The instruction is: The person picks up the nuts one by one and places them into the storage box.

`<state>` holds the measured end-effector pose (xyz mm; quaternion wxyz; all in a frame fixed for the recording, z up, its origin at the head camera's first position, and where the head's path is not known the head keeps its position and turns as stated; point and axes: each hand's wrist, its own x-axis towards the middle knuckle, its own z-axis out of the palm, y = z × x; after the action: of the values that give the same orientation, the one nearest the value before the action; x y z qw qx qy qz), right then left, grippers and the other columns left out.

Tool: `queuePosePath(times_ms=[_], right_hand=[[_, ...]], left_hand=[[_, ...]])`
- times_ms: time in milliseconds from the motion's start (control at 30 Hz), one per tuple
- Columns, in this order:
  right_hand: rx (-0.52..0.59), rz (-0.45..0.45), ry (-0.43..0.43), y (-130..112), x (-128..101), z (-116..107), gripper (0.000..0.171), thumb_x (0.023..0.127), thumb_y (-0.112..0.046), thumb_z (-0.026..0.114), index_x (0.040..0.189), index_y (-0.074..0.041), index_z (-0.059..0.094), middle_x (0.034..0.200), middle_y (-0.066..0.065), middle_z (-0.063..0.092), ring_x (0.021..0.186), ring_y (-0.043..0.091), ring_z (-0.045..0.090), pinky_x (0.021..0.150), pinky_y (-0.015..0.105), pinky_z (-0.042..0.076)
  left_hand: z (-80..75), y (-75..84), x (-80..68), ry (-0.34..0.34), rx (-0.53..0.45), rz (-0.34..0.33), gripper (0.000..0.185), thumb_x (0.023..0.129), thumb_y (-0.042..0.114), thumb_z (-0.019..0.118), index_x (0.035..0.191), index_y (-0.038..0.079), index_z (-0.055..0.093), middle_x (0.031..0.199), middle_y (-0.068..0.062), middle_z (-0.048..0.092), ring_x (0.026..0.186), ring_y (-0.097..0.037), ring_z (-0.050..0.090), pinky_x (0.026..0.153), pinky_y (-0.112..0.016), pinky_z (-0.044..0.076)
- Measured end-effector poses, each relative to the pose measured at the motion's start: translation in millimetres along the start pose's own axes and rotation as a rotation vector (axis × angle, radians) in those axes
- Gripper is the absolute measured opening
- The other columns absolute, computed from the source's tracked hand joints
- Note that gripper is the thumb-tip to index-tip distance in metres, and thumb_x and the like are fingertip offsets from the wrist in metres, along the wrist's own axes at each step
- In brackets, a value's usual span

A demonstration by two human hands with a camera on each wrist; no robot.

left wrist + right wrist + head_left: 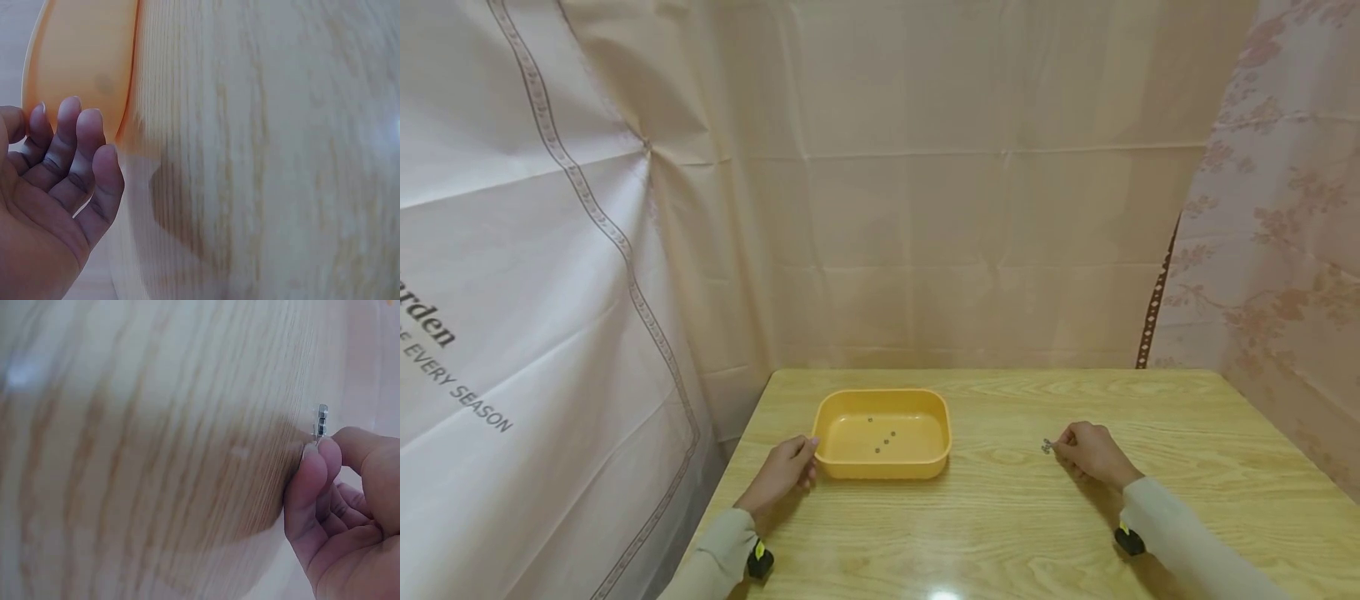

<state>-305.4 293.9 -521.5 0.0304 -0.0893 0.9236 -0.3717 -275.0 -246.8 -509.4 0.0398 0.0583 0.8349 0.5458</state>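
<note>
A yellow plastic basin (882,472) stands on the table with several small metal nuts (886,442) scattered on its floor. At its left rim, my left hand (784,471) holds the basin, the thumb at the edge and the curled fingers along the outer wall, as the left wrist view shows. To the right, my right hand (1093,454) is low over the table by a small cluster of metal nuts (1047,447). Its thumb and forefinger pinch at a nut (322,419) at the cluster's edge; the fingertips partly hide it.
The wood-grain table (1000,525) has its far edge against a hanging beige curtain (962,208). Printed cloth (550,292) hangs at the left and floral cloth (1292,250) at the right. Each wrist wears a small black camera (760,560).
</note>
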Motion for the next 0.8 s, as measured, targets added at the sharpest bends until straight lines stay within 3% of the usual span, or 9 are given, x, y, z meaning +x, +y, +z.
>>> queuePosePath(times_ms=[467, 800], right_hand=[[-0.053, 0.015, 0.023, 3.1, 4.0, 1.3, 0.016, 0.098, -0.002, 0.054, 0.087, -0.002, 0.065, 0.062, 0.004, 0.062, 0.05, 0.016, 0.06, 0.046, 0.03, 0.052], [-0.009, 0.035, 0.018, 1.5, -0.7, -0.5, 0.014, 0.1, -0.002, 0.052, 0.096, 0.003, 0.064, 0.073, 0.007, 0.063, 0.057, 0.019, 0.063, 0.05, 0.031, 0.055]], left_hand=[[0.9, -1.3, 1.8, 0.002, -0.03, 0.01, 0.04, 0.112, 0.031, 0.046, 0.09, 0.0, 0.058, 0.078, -0.012, 0.062, 0.062, -0.018, 0.056, 0.055, -0.027, 0.05], [-0.2, -1.4, 2.3, -0.005, -0.01, -0.002, 0.043, 0.112, 0.037, 0.046, 0.092, 0.0, 0.059, 0.077, -0.009, 0.062, 0.062, -0.017, 0.057, 0.055, -0.026, 0.05]])
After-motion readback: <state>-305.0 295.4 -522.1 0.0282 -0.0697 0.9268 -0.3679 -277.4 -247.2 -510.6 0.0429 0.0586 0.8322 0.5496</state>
